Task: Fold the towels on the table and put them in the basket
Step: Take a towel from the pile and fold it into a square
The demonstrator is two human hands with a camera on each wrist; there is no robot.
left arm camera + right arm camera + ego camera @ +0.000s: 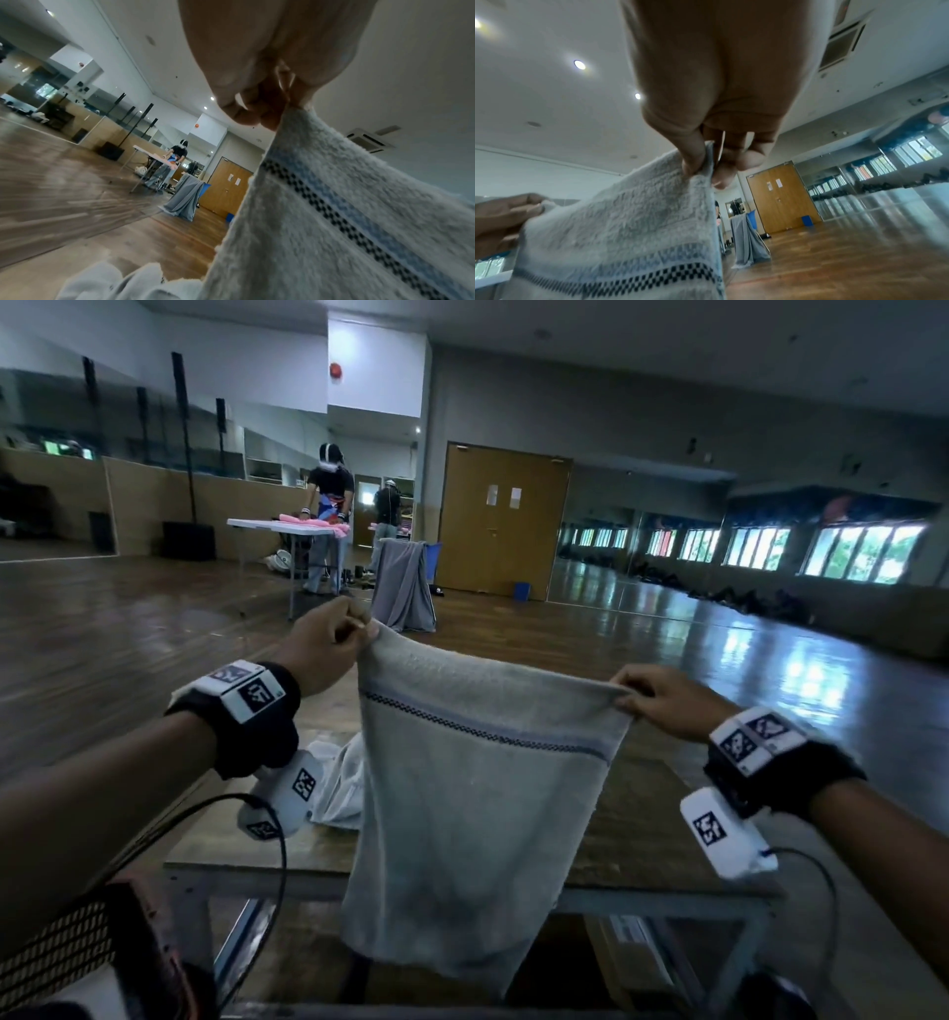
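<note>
1. The left hand point(328, 642) pinches one top corner of the grey towel point(477, 814) between thumb and curled fingers; the left wrist view shows the cloth hanging straight from that pinch.
2. The right hand point(662, 703) pinches the other top corner, thumb on the near face and fingers point(734, 162) curled behind.
3. The towel hangs between the two hands, its top edge stretched nearly taut and sloping down from the left hand to the lower right one. Its long axis runs downward: the checked stripe point(482, 734) lies across just under the top edge, and the free bottom edge dangles past the near edge of the worktop point(662, 819).
4. Both hands are level with the cloth's width, so the next fold, as I judge it, turns on bringing one corner across to the other, or lowering the towel flat onto the worktop; neither hand is clearly nearer.
5. A second, crumpled towel point(341, 788) lies on the worktop toward its left edge, behind the hanging one.
6. No basket can be made out for certain.
</note>
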